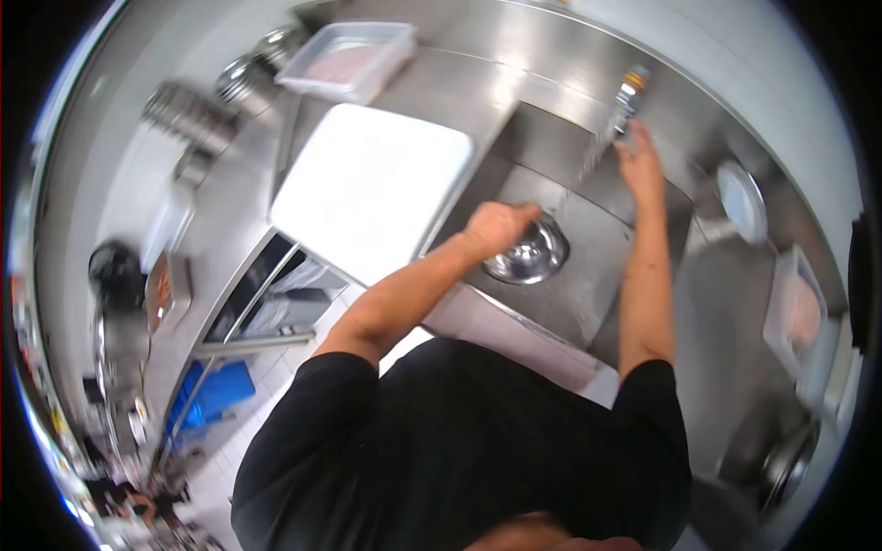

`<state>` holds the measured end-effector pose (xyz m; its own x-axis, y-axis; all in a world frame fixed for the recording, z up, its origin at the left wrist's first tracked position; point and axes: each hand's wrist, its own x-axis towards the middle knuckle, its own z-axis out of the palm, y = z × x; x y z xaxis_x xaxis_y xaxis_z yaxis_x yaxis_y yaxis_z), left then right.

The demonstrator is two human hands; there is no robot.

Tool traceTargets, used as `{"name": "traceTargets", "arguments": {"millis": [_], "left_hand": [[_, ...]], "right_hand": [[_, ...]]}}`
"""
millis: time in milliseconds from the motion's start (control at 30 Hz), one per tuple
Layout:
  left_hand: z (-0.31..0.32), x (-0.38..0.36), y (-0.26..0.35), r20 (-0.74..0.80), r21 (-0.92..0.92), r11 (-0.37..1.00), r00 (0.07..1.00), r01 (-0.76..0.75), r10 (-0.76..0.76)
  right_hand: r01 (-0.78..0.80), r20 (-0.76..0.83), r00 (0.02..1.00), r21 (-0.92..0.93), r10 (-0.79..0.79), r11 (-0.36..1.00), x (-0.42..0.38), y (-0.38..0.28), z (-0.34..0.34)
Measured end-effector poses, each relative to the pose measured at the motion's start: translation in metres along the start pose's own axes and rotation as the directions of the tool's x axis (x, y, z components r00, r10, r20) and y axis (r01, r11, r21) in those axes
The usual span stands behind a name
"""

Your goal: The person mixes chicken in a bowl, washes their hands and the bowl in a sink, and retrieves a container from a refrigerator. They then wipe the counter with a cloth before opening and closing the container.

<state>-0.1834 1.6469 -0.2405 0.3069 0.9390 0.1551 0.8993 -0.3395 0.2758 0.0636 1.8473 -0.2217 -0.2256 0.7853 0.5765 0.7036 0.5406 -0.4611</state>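
Observation:
A shiny metal bowl (544, 250) is low in the steel sink (593, 298), its rounded side catching the light. My left hand (501, 228) is closed on the bowl's upper left edge, knuckles up. At the back wall, a tap (630, 92) sends a stream of water (597, 158) slanting down to the left into the sink. My right hand (642, 167) is raised just below the tap, its fingers extended and apart, fingertips close to the spout. Nothing shows in its palm.
A white cutting board (372, 188) lies left of the sink. Behind it stands a plastic tub (349, 64) with pale pink contents. On the right are a round white dish (742, 202) and another tub (795, 312). Metal pots (188, 115) line the left counter.

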Motion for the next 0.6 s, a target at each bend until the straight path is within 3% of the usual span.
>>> {"name": "traceTargets", "arguments": {"millis": [33, 100, 133, 200, 233, 267, 333, 400, 467, 500, 600], "left_hand": [[0.009, -0.004, -0.002, -0.111, -0.027, 0.999, 0.993, -0.039, 0.036], [0.006, -0.011, 0.001, -0.232, -0.034, 0.994, 0.968, -0.102, 0.092], [-0.009, -0.019, 0.007, -0.223, -0.014, 0.996, 0.971, -0.093, 0.088], [-0.009, -0.027, 0.003, -0.238, 0.024, 0.996, 0.967, -0.089, 0.092], [-0.012, -0.033, 0.001, -0.276, 0.021, 0.994, 0.955, -0.104, 0.106], [-0.016, -0.039, 0.001, -0.291, 0.002, 0.995, 0.952, -0.102, 0.098], [-0.022, -0.051, 0.002, -0.314, -0.050, 0.993, 0.945, -0.108, 0.088], [-0.027, -0.062, 0.004, -0.373, -0.082, 0.990, 0.925, -0.113, 0.074], [-0.021, -0.069, 0.008, -0.332, -0.115, 0.992, 0.943, -0.059, 0.017], [-0.023, -0.072, 0.011, -0.379, -0.101, 0.988, 0.923, -0.117, 0.070], [-0.034, -0.088, 0.018, -0.454, -0.020, 0.965, 0.862, -0.261, 0.224]], "right_hand": [[0.115, -0.042, 0.992, -0.075, -0.119, 0.990, 0.017, 0.005, 0.005], [0.195, 0.139, 0.977, -0.272, -0.162, 0.942, 0.042, 0.012, 0.005], [0.147, 0.254, 0.966, -0.352, -0.057, 0.925, 0.052, 0.019, 0.008], [0.081, 0.293, 0.955, -0.422, 0.051, 0.903, 0.057, 0.008, -0.008], [0.144, 0.295, 0.955, -0.510, 0.016, 0.848, 0.058, 0.018, -0.008], [0.168, 0.236, 0.970, -0.455, -0.064, 0.875, 0.056, 0.040, -0.002], [0.074, 0.331, 0.930, -0.592, 0.158, 0.803, 0.045, 0.033, -0.012], [0.033, 0.419, 0.861, -0.612, 0.289, 0.790, 0.022, 0.028, -0.022], [0.176, 0.445, 0.891, -0.533, 0.097, 0.828, 0.015, 0.074, -0.003], [0.245, 0.449, 0.894, -0.495, 0.004, 0.834, 0.014, 0.091, 0.001], [0.055, 0.660, 0.745, -0.203, 0.095, 0.978, -0.014, 0.047, -0.020]]}}
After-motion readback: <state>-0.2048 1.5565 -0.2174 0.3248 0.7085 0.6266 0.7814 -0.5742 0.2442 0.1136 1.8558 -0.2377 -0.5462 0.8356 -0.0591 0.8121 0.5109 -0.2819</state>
